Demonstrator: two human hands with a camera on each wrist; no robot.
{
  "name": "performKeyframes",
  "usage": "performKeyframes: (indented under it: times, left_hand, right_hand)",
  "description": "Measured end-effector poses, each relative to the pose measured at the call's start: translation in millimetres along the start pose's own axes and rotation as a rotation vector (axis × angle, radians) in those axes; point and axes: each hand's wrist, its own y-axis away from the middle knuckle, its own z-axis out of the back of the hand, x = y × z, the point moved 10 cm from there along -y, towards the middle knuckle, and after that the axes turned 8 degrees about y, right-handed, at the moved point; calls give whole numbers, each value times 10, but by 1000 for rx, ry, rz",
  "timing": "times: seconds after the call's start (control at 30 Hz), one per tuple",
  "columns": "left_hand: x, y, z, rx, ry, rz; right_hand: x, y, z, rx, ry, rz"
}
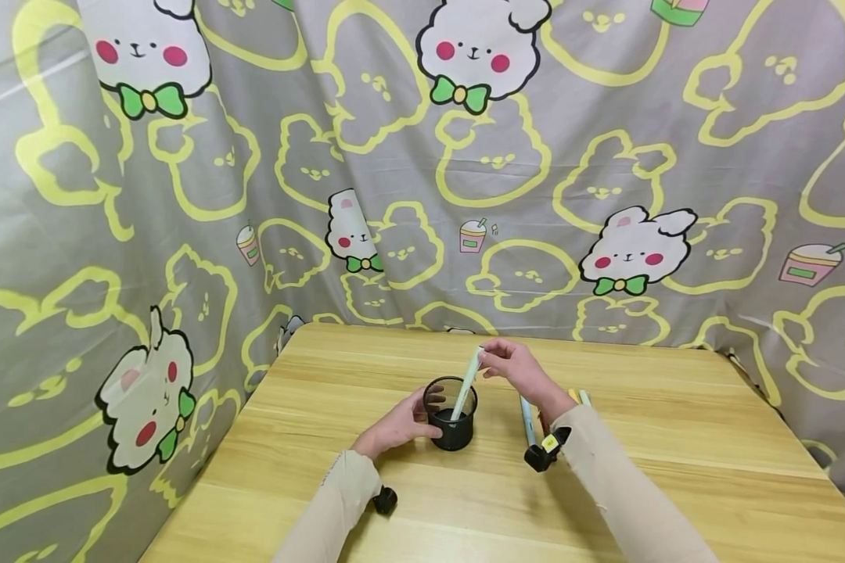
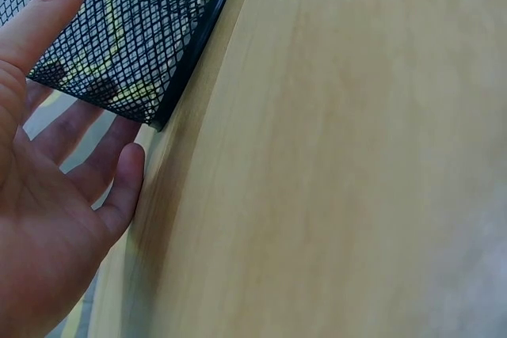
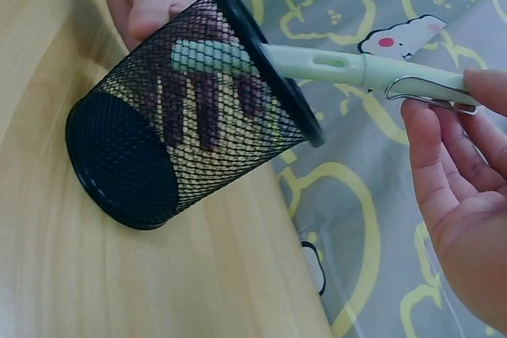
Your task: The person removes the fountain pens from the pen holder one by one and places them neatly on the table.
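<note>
A black wire-mesh pen holder (image 1: 454, 436) stands upright on the wooden table. My left hand (image 1: 397, 424) holds it from the left, with the thumb on the near side and the fingers behind the mesh (image 2: 150, 29). My right hand (image 1: 519, 367) pinches the top end of a pale green pen (image 3: 333, 67) between thumb and fingers, close to its metal clip (image 3: 428, 94). The pen slants through the holder's rim (image 3: 265, 57), and its lower part shows through the mesh in the right wrist view.
Several more pens lie on the table by my right forearm, among them a blue pen (image 1: 527, 422) and a light green pen (image 1: 585, 398), partly hidden by the wrist. A grey cartoon-print curtain (image 1: 394, 172) hangs behind the table's back edge and along its left side.
</note>
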Motion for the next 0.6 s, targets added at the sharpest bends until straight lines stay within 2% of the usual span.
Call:
performKeyframes:
  times: [0.6]
  left_hand:
    - [13, 7, -2, -4, 6, 4]
  right_hand:
    - [56, 14, 251, -143, -108, -7]
